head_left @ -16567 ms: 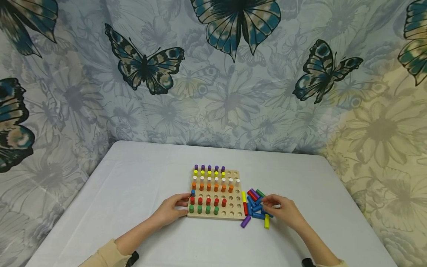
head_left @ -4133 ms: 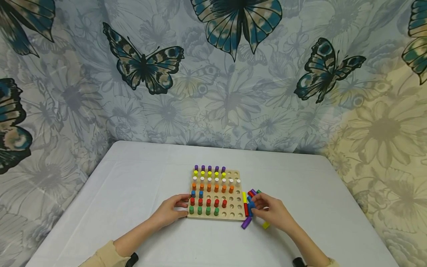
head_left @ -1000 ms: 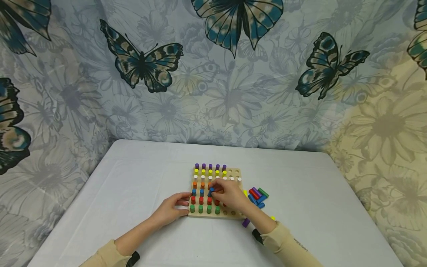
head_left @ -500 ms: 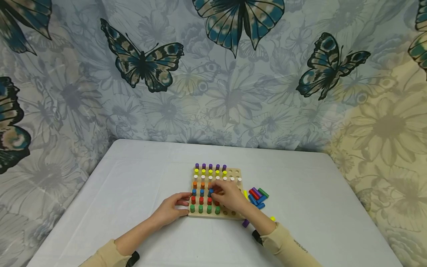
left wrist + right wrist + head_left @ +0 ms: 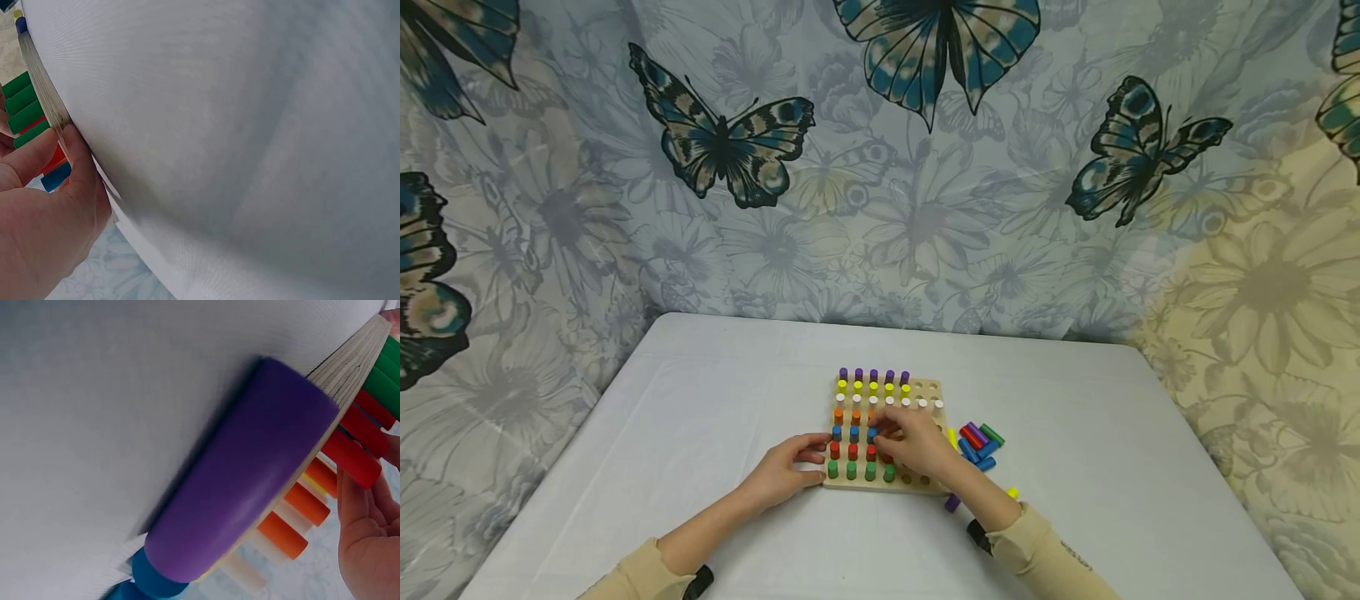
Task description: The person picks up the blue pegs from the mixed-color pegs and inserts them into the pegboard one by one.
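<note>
Left hand (image 5: 785, 472) grasps the left edge of the wooden pegboard (image 5: 862, 462) on the white surface (image 5: 730, 383). Right hand (image 5: 916, 439) pinches an upright blue peg (image 5: 871, 436), third from left; loose pegs (image 5: 967, 450) lie right.

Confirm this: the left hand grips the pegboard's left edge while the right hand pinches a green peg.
Wrong colour: the head view shows the right hand pinching a blue peg. The left hand does grip the left edge of the pegboard.
</note>
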`<state>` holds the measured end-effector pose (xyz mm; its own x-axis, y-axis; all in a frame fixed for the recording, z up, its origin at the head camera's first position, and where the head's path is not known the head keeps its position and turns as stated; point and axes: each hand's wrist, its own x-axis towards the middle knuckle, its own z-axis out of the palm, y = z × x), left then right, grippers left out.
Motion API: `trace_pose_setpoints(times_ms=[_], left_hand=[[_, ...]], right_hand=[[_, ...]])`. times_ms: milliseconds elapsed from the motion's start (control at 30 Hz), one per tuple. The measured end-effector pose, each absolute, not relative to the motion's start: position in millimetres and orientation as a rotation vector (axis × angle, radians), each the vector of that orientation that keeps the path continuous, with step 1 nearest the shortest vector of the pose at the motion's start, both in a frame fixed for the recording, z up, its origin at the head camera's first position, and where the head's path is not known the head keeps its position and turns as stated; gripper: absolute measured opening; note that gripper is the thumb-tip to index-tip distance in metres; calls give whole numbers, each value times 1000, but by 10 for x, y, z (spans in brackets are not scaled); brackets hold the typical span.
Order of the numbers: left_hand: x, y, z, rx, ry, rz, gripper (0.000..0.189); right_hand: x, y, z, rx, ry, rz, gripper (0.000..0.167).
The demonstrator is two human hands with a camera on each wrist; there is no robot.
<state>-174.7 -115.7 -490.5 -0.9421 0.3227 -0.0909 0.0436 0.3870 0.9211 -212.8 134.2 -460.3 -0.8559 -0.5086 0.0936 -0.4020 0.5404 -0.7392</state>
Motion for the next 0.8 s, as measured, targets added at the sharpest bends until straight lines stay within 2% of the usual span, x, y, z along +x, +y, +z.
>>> trace_pose_setpoints(times_ms=[800], left_hand=[[-1730,-1155,-4905,323,2404,1564,55]], right_hand=[[-1993,1579,-4576,-683,2663,-1342,13]])
